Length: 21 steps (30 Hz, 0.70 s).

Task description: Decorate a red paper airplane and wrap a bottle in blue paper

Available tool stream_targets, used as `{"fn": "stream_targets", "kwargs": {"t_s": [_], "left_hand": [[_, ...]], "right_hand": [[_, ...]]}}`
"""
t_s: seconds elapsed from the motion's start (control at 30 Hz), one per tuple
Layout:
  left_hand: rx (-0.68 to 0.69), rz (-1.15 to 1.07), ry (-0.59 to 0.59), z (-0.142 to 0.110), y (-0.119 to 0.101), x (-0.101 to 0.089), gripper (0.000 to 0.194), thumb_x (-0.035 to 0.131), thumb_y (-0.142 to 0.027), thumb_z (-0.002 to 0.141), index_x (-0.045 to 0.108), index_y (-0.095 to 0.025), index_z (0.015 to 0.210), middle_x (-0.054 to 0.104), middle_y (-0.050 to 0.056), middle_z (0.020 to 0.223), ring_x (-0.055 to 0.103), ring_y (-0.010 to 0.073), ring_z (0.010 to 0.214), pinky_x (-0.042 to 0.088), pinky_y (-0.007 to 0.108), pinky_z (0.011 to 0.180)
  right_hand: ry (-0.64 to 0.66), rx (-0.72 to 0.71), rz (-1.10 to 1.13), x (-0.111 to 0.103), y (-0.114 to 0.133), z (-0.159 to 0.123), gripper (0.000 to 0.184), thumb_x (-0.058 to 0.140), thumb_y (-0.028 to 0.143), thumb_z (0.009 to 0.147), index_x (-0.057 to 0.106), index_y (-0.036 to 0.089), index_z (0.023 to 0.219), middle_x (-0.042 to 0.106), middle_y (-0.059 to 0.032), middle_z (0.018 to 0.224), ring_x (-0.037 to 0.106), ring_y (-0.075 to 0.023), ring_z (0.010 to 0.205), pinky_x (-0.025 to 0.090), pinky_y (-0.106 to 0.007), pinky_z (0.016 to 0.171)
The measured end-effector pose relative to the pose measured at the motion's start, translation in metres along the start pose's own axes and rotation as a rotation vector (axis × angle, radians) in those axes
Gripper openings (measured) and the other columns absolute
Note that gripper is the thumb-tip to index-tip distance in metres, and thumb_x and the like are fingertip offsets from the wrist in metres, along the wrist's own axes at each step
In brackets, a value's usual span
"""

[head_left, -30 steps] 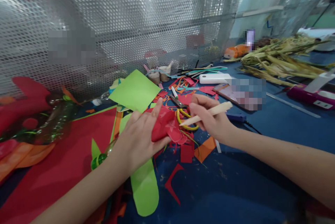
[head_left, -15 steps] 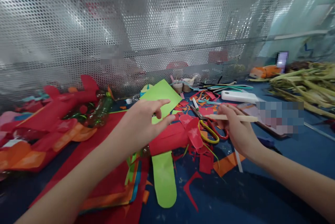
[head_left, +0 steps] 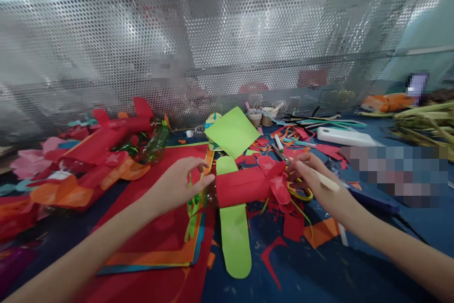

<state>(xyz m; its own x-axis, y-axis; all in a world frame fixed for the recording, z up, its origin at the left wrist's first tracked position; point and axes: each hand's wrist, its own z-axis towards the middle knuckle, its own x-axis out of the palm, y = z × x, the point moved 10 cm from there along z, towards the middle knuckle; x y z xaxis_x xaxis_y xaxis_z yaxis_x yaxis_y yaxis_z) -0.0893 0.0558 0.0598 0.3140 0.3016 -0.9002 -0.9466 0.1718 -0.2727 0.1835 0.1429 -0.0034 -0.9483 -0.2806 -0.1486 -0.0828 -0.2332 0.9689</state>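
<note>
Light red plane [head_left: 243, 187] between my two hands

I take the plane for a light thing: paper wrapped round a clear bottle [head_left: 212, 194], whose bare end shows at the nose. The body should be firm but dent if squeezed, and the bottle end may be slippery. The near wing [head_left: 236, 246] looks thin and bendy, and the tail [head_left: 279, 185] easily creased, so I would take hold round the middle of the body, gently.

It lies on the table, nose towards my left hand [head_left: 184, 182], tail towards my right. My left thumb and forefinger stand apart, just beside the nose, above the green strips [head_left: 193, 208]; I cannot tell whether they touch. My right hand [head_left: 314, 173] is closed round a cream stick [head_left: 326, 180], close by the tail; its front end is hidden.
</note>
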Motion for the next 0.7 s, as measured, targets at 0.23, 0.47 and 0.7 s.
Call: {"fn": "stream_targets", "kwargs": {"t_s": [0.23, 0.47, 0.7], "left_hand": [[0.133, 0.122, -0.043, -0.040, -0.006, 0.014, 0.045, 0.053, -0.054, 0.095, 0.066, -0.019, 0.119, 0.075, 0.014, 0.117, 0.069, 0.0290, 0.104, 0.048, 0.053, 0.101], [0.208, 0.172, -0.104, -0.051, -0.026, 0.021, 0.043, 0.065, -0.048, 0.092, 0.060, -0.016, 0.120, 0.077, 0.011, 0.112, 0.069, 0.0268, 0.096, 0.052, 0.043, 0.089], [0.279, 0.249, -0.202, -0.063, -0.046, 0.024, 0.043, 0.064, -0.047, 0.093, 0.057, -0.019, 0.125, 0.073, 0.013, 0.124, 0.070, 0.0280, 0.107, 0.050, 0.045, 0.094]], "right_hand": [[0.033, 0.032, 0.012, 0.009, -0.003, -0.003, 0.047, 0.067, 0.072, 0.083, 0.058, 0.026, 0.086, 0.066, -0.0012, 0.081, 0.067, -0.0204, 0.073, 0.060, -0.033, 0.068], [-0.049, 0.033, 0.064, -0.001, 0.000, -0.003, 0.047, 0.066, 0.075, 0.081, 0.055, 0.029, 0.085, 0.064, -0.0004, 0.079, 0.065, -0.0216, 0.074, 0.059, -0.033, 0.065], [-0.088, -0.019, -0.164, -0.012, 0.006, 0.003, 0.040, 0.056, 0.067, 0.089, 0.055, 0.028, 0.078, 0.061, -0.0012, 0.078, 0.061, -0.0231, 0.076, 0.050, -0.033, 0.061]]}}
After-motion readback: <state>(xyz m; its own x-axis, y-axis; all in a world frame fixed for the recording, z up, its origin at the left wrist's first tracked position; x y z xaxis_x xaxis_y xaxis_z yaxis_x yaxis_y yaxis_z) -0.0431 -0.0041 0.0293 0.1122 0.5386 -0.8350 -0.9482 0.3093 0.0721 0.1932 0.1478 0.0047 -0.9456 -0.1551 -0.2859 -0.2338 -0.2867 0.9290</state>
